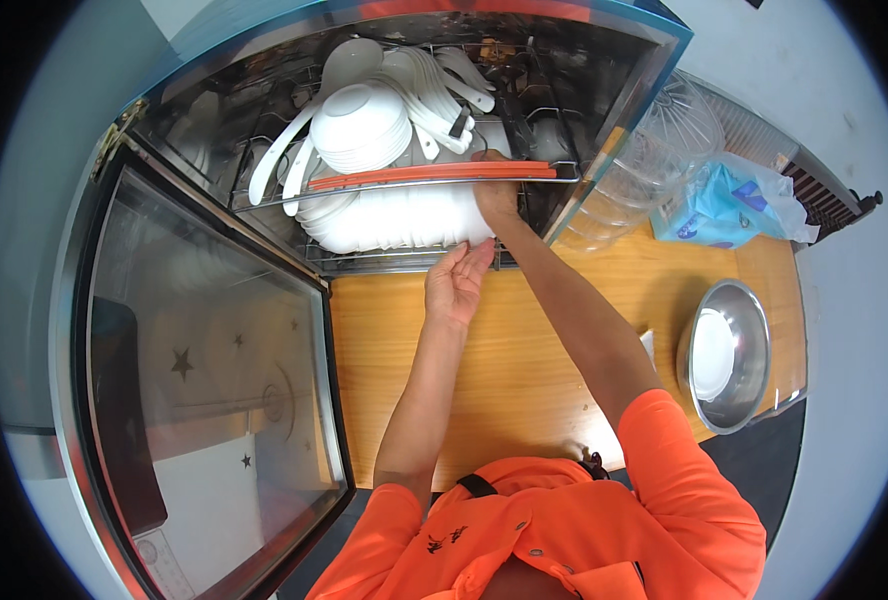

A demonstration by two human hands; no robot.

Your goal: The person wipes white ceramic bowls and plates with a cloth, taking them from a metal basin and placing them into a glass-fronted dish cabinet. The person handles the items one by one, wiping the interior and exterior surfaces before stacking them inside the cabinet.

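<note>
A row of white dishes [394,222] stands on edge, packed close, on the lower rack of an open cabinet. My right hand [497,203] reaches in at the row's right end, against the last dish; its fingers curl behind that dish and are partly hidden by the upper shelf. Just below, my left hand [455,284] is palm up with its fingers stretched out, the tips at the lower edge of the same end. Above the row, a stack of white bowls [362,125] sits upside down among white spoons [282,150]. Orange-red chopsticks [434,173] lie along the shelf's front.
The cabinet's glass door [214,380] swings open at the left. On the wooden table [534,370], a steel basin [754,345] at the right contains a white dish. Clear plastic containers [619,190] and a blue package [709,208] stand beside the cabinet.
</note>
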